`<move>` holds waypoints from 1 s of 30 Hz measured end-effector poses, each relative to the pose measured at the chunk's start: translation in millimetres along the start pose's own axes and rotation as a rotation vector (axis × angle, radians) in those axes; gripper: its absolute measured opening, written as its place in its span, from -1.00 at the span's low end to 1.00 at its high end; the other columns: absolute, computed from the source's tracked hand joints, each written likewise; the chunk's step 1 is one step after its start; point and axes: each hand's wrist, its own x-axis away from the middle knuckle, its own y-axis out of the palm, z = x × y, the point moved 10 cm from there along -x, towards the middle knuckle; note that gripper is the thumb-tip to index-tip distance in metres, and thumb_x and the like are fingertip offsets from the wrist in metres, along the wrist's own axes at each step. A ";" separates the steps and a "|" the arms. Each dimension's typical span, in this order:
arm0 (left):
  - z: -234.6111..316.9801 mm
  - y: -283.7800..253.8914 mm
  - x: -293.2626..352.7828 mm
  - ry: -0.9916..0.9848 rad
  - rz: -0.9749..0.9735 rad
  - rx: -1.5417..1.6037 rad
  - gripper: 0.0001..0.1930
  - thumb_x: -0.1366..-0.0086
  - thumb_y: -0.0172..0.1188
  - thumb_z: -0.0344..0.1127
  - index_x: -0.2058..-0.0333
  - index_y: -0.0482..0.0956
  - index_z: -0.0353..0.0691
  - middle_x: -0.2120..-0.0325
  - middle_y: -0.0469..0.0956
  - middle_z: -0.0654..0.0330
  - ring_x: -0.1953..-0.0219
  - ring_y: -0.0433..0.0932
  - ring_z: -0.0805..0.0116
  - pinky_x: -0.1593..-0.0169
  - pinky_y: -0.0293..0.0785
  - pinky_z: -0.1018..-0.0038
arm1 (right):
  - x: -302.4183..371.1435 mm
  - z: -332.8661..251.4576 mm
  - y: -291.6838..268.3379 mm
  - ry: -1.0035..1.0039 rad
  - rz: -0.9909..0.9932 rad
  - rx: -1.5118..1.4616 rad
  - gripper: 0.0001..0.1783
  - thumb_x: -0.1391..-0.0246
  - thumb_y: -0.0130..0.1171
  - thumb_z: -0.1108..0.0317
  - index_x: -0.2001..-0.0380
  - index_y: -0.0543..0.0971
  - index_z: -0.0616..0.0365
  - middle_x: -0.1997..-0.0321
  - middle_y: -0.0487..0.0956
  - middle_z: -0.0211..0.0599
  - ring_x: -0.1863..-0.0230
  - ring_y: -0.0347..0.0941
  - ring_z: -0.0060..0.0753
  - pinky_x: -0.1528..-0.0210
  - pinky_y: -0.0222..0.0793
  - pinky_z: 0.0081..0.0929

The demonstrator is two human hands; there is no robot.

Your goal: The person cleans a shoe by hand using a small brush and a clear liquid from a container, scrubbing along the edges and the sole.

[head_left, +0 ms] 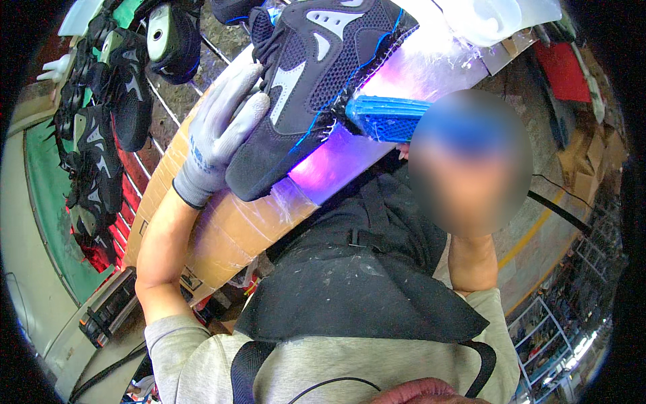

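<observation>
A black-and-grey sports shoe upper [306, 101] lies tilted over the bench, with pale grey overlays, mesh and a blue line along its lower edge. My left hand [219, 128], in a grey-white glove, holds it from the left side near the toe, fingers stretched toward the laces. On the right, my bare right hand [471, 182] is mostly smeared by a blur. A few fingertips show under a blue brush-like block [387, 118] that it grips. That block's end meets the shoe's lower edge, where white threads or bristles stick out.
Cardboard and a shiny metal sheet [410, 81] cover the bench, lit purple. Several black shoes [101, 148] stand on a rack at the left, another [171, 44] nearby. A translucent white container [488, 20] sits at the far right. Wire racks [548, 337] stand at lower right.
</observation>
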 end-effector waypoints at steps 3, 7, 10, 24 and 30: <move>-3.2 -0.9 -4.6 -0.095 -0.029 0.025 -0.52 -0.20 0.26 -0.43 -0.13 0.47 -0.12 -0.15 0.47 -0.22 -0.17 0.50 -0.28 -0.19 0.48 0.02 | -4.5 -9.9 5.0 -0.034 -0.032 0.008 -0.82 -0.06 0.36 0.61 0.23 0.64 0.41 0.27 0.65 -0.21 0.26 0.57 -0.45 0.18 0.46 -0.55; 6.3 -4.8 1.9 0.082 0.067 -0.046 -0.53 -0.19 0.26 -0.45 -0.11 0.49 -0.13 -0.14 0.48 -0.22 -0.16 0.51 -0.27 -0.18 0.49 0.03 | -8.2 -29.1 11.2 -0.184 -0.134 0.081 -0.81 -0.03 0.38 0.59 0.25 0.65 0.40 0.28 0.67 -0.13 0.26 0.59 -0.36 0.18 0.47 -0.49; 1.3 -2.4 -2.8 0.028 0.034 -0.009 -0.55 -0.20 0.26 -0.46 -0.10 0.50 -0.15 -0.13 0.48 -0.23 -0.16 0.51 -0.28 -0.17 0.50 0.04 | -10.8 -44.0 18.8 -0.311 -0.210 0.114 -0.79 0.02 0.40 0.58 0.26 0.65 0.37 0.30 0.68 -0.09 0.29 0.62 -0.24 0.19 0.50 -0.44; 43.9 -17.8 -20.2 0.269 0.257 -0.108 -0.47 -0.13 0.33 -0.25 -0.07 0.46 -0.29 -0.12 0.51 -0.20 -0.15 0.52 -0.26 -0.25 0.32 -0.16 | 0.3 4.5 -18.1 0.025 0.112 -0.053 -0.86 -0.11 0.33 0.52 0.25 0.64 0.34 0.30 0.69 -0.11 0.34 0.65 -0.24 0.28 0.58 -0.42; 70.2 -29.5 -57.1 0.246 0.230 0.042 -0.27 -0.02 0.40 -0.23 -0.16 0.42 -0.44 -0.09 0.54 -0.21 -0.12 0.56 -0.21 -0.21 0.42 0.00 | 14.9 11.3 -21.8 0.043 0.319 -0.350 -0.83 -0.12 0.31 0.54 0.21 0.63 0.36 0.28 0.68 -0.11 0.31 0.64 -0.30 0.25 0.58 -0.44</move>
